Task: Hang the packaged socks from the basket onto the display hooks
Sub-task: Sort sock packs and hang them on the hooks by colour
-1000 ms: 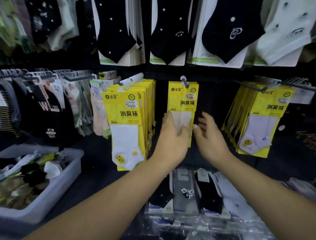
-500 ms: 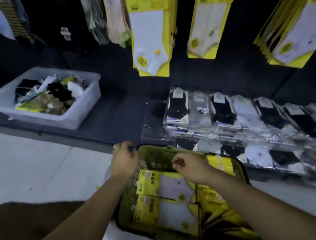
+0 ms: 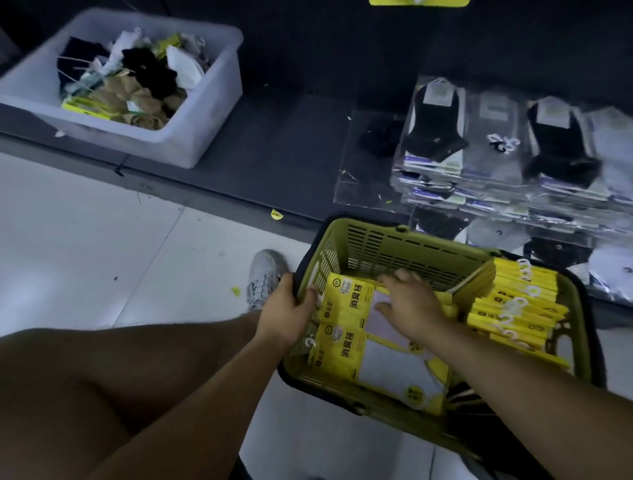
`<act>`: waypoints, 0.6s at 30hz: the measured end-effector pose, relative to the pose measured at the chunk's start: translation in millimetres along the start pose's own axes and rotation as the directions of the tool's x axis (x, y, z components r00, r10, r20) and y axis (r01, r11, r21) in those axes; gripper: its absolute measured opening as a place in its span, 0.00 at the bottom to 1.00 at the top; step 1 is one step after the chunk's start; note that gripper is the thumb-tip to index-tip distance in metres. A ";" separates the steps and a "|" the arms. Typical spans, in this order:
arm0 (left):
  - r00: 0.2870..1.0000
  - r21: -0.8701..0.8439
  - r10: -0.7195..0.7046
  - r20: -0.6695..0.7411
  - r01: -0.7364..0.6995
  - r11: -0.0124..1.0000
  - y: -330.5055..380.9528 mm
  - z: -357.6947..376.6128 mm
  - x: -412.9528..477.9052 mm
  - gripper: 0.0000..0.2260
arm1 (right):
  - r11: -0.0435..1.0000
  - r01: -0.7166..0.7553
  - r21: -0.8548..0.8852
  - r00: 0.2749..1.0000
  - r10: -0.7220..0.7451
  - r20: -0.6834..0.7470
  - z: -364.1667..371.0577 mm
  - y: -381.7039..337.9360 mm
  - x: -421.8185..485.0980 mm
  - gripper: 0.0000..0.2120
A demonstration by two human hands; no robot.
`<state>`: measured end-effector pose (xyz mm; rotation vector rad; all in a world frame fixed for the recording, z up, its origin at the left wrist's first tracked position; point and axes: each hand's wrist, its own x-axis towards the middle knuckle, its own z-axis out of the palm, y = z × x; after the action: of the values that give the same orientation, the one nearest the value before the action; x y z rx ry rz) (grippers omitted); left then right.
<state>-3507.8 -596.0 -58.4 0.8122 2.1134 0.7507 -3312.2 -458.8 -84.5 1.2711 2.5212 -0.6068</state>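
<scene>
Both hands have dropped lower into the green basket (image 3: 394,246) since the last view. The left hand (image 3: 286,315) grips its left rim, fingers curled over the edge. The right hand (image 3: 411,305) lies on the top pack of the packaged socks (image 3: 346,301). Its fingertips reach past the pack's far edge, so any pinch is hidden. Upright yellow packs (image 3: 513,308) fill the right side, and the forearm partly covers the near ones. The frame's far edge cuts off a hanging pack (image 3: 418,2).
</scene>
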 end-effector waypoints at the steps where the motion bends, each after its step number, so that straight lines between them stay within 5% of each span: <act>1: 1.000 0.001 0.000 0.000 0.000 1.000 -0.3 0.0 -0.2 0.05 | 0.999 -0.009 0.036 1.000 0.009 -0.001 -0.6 0.6 1.6 0.26; 6: 1.000 -0.007 -0.011 -0.010 0.011 1.000 0.8 -0.6 -0.5 0.09 | 0.941 -0.065 0.333 0.997 0.047 0.061 -16.2 5.3 5.6 0.17; 9: 1.000 0.012 0.026 0.017 -0.026 1.000 5.5 -2.4 -5.2 0.26 | 0.875 -0.085 0.476 0.996 0.086 0.020 -35.0 9.8 7.2 0.09; 11: 0.988 0.095 0.127 -0.090 -0.118 0.988 12.3 -1.5 -10.2 0.32 | 0.787 -0.094 0.610 0.991 0.131 -0.017 -50.6 8.4 5.1 0.06; 13: 0.936 0.123 0.273 -0.222 -0.251 0.960 22.7 2.8 -14.4 0.27 | 0.615 -0.111 0.781 0.983 0.185 -0.006 -65.1 -1.6 -1.3 0.05; 15: 0.943 -0.014 0.257 -0.210 -0.265 0.964 37.5 8.5 -19.5 0.23 | 0.421 -0.099 0.902 0.986 0.165 0.031 -73.6 -19.3 -8.1 0.05; 18: 0.999 -0.482 0.011 -0.049 -0.033 0.875 56.9 11.8 -21.0 0.17 | 0.231 -0.063 0.971 0.998 0.027 0.058 -75.5 -46.7 -17.2 0.05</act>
<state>-3470.1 -572.7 -15.3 0.5459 1.8312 1.2557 -3342.7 -460.2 0.6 1.5438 1.8697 -2.4517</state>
